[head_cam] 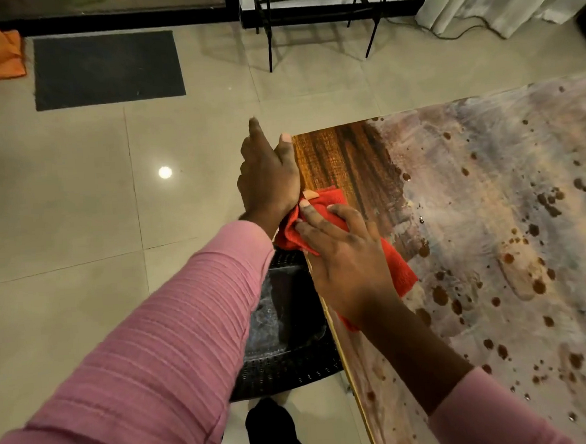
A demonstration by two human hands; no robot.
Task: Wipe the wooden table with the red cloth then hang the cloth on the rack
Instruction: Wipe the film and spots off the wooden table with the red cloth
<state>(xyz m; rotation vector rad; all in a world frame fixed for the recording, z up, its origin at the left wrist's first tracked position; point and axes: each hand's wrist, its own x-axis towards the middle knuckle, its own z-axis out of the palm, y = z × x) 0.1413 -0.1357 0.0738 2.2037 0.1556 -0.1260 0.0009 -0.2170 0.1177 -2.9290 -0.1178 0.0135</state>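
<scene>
- Pale glossy tiled floor (60, 201) fills the left and top of the view, with a ceiling light reflected in it
- Wooden counter (490, 209) runs along the right side, coated in a smeared whitish-grey film and dotted with brown spots; a strip of bare dark wood grain (342, 160) shows at its far left corner
- Two arms in ribbed pink sleeves (155, 350) reach forward from the bottom of the view
- Dark rectangular mat (107, 70) lies on the floor at upper left, well apart from the counter
- Black perforated chair seat (293, 359) sits just beside the counter's left edge, under the arms
- Black metal rack (269, 51) stands on the floor at the top, well apart from the counter
- Red cloth (399, 270) lies on the counter at its left edge, one bunched end spilling over the edge
- Right hand (345, 253) presses down on the cloth, fingers (319, 220) spread and nearly flat, not gripping
- Left hand (268, 178) is at the counter's corner, thumb against the edge, index finger straight; it holds nothing visible, other fingers hidden
</scene>
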